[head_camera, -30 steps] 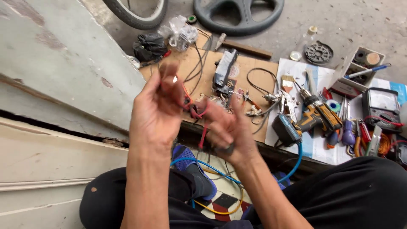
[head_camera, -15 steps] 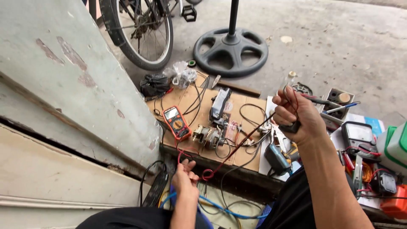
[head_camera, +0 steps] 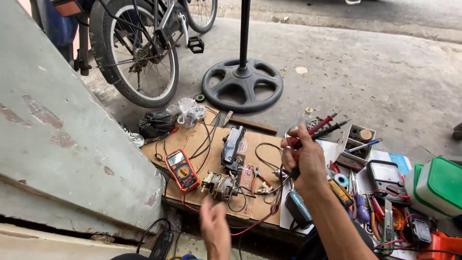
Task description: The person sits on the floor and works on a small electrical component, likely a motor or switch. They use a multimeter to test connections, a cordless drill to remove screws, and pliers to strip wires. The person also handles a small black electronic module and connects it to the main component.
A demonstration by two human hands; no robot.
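Note:
My right hand [head_camera: 303, 156] is raised over the cardboard sheet [head_camera: 202, 139] and grips the two multimeter probes [head_camera: 323, 129], one red and one black, tips pointing up to the right. Their leads trail down to the orange multimeter [head_camera: 182, 169] lying on the cardboard. My left hand [head_camera: 215, 226] hovers low near the cardboard's front edge, blurred, fingers apart and holding nothing. A small electric motor [head_camera: 219, 184] with bare windings sits just beyond it. A grey plastic housing [head_camera: 233, 147] lies further back.
A bicycle wheel [head_camera: 139, 62] and a round black fan base [head_camera: 242, 84] stand behind the cardboard. Black and clear plastic bags [head_camera: 171, 120] lie at its far left. Screwdrivers, a black meter [head_camera: 385, 175], a green-lidded box [head_camera: 440, 185] and wires crowd the right. A grey slab [head_camera: 62, 135] fills the left.
My right hand has risen with the probes and now holds them higher, to the right. My left hand dropped to the cardboard's front edge and opened. The view tilted up toward the bicycle.

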